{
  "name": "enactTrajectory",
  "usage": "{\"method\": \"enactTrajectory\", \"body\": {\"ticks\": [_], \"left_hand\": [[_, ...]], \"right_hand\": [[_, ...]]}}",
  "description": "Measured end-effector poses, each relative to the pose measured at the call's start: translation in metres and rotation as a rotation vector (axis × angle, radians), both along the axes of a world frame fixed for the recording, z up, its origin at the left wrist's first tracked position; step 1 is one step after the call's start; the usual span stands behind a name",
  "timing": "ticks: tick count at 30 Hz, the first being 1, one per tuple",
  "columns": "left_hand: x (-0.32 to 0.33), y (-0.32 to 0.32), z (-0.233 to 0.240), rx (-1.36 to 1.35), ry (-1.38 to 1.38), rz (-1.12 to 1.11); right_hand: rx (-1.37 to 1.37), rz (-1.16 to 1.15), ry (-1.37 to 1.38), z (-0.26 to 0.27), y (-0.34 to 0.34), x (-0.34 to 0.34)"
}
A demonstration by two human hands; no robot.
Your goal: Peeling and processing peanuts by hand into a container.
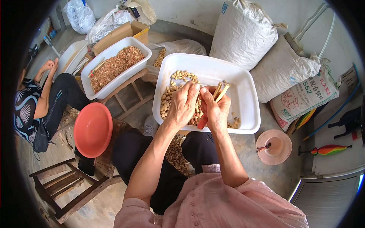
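Over a white plastic tub (254, 114), both of my hands meet with their thumbs almost touching. My right hand (216, 107) grips a pair of light wooden sticks (222, 92), whose tips stick up past the fingers. A red end (202, 122) shows below that palm; it may belong to the same tool. My left hand (184, 104) has its thumb and fingers brought together beside the right; whatever may be between them is hidden. Unshelled peanuts (168, 98) are heaped in the tub's left half, and reddish shelled kernels (196, 118) lie under my hands.
Another white tub (146, 51) of shelled kernels rests on a wooden stand at left. Nearby are a red plastic basin (93, 129) and a wooden chair (65, 188). A co-worker (42, 99) sits far left. Full woven sacks (245, 34) lean at the wall; a pinkish hat (274, 146) lies right.
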State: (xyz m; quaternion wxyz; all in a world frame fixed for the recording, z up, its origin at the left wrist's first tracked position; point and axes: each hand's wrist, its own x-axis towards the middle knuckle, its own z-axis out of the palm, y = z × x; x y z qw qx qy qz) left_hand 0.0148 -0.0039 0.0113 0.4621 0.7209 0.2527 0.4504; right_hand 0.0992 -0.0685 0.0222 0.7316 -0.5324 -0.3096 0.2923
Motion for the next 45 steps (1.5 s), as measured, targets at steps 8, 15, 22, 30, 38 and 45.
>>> {"method": "enactTrajectory", "body": {"ticks": [8, 15, 22, 30, 38, 45], "left_hand": [[0.002, 0.0, -0.006, 0.011, 0.03, -0.028], [0.004, 0.001, -0.012, -0.003, -0.013, -0.037], [-0.005, 0.005, -0.007, -0.385, -0.107, -0.274], [-0.012, 0.008, 0.006, -0.626, -0.13, -0.4], [-0.007, 0.008, 0.002, -0.343, -0.141, -0.251], [-0.004, 0.008, -0.006, -0.23, -0.134, -0.17]], "right_hand": [[-0.033, -0.121, -0.167, -0.006, 0.002, -0.004], [0.012, -0.172, -0.267, -0.005, 0.001, -0.01], [0.062, -0.091, -0.235, -0.01, -0.004, -0.009], [0.11, -0.015, -0.313, -0.013, -0.003, 0.003], [0.08, -0.045, -0.026, -0.014, -0.003, 0.015], [-0.098, -0.038, -0.223, 0.002, -0.006, -0.001]]}}
